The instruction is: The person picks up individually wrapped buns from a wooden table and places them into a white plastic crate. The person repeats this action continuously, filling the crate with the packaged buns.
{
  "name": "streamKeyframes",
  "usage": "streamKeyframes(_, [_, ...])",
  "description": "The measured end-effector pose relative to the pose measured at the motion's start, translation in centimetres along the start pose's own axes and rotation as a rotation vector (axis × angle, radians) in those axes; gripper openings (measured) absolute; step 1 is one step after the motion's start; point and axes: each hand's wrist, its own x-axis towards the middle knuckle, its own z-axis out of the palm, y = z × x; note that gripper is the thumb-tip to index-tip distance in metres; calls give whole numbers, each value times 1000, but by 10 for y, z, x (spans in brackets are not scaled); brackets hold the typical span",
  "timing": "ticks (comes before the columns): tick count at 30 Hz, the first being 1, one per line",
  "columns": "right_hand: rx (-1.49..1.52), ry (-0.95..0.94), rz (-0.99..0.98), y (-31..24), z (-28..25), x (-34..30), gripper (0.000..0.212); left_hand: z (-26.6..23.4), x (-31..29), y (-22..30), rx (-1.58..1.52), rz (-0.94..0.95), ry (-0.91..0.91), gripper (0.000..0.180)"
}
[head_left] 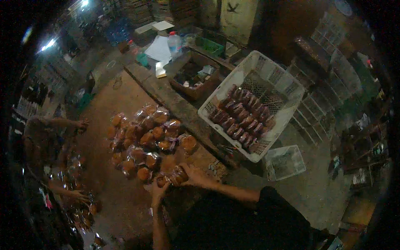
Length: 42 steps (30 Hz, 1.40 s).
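Observation:
Near the table's front edge, my left hand (pixel 159 191) and my right hand (pixel 197 176) press from opposite ends on a short row of wrapped round buns (pixel 171 178). The fingers of both hands curl around the row's ends. The buns are brown and sit in clear, shiny plastic. Just beyond my hands a loose heap of similar wrapped buns (pixel 143 132) spreads over the brown table top (pixel 104 100). To the right stands a white plastic crate (pixel 266 68), tilted in view, with several rows of wrapped buns (pixel 243 114) packed on edge inside.
A co-worker's hands (pixel 79 196) are over more wrapped buns at the left. Along the far ledge sit a brown box of odds and ends (pixel 193 89), a red-capped bottle (pixel 173 41) and papers (pixel 159 49). A small clear bin (pixel 286 163) rests below the crate.

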Motion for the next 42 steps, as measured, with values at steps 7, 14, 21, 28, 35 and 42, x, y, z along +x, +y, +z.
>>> streamKeyframes(7, [201, 463, -96, -48, -159, 7, 89, -40, 35, 200, -164, 426, 108, 88])
streamKeyframes(14, [-31, 952, -140, 13, -320, -5, 96, 41, 119, 420, -321, 883, -328, 84])
streamKeyframes(21, [152, 1030, 286, 146, -393, -39, 91, 211, 208, 547, -20, 1237, -492, 96])
streamKeyframes(28, [505, 1095, 311, 231, -420, -28, 77, 325, 278, 580, 111, 1313, -643, 96])
streamKeyframes(35, [360, 678, 699, 268, -438, -30, 58, 364, 318, 556, 583, 1295, -723, 85])
streamKeyframes(42, [7, 437, 773, 240, -445, -33, 72, 343, 304, 576, 809, 1169, -897, 94])
